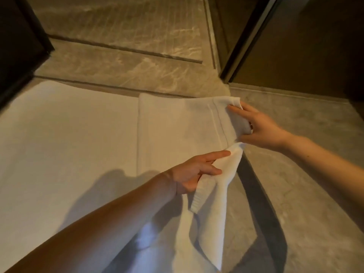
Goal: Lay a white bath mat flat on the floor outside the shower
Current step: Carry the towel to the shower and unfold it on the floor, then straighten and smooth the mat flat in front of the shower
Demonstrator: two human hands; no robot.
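The white bath mat [177, 123] lies mostly spread on the floor [295, 146] below the shower threshold [126, 50]. The right hand [262, 129], at 3 o'clock, pinches its far corner; the left hand [197, 172] grips the near edge, probably to pull the last fold flat.

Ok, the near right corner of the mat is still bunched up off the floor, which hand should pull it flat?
Left. The left hand already grips the lifted, twisted corner of the bath mat nearest the person, so it can probably draw it out. The right hand pins the far corner.
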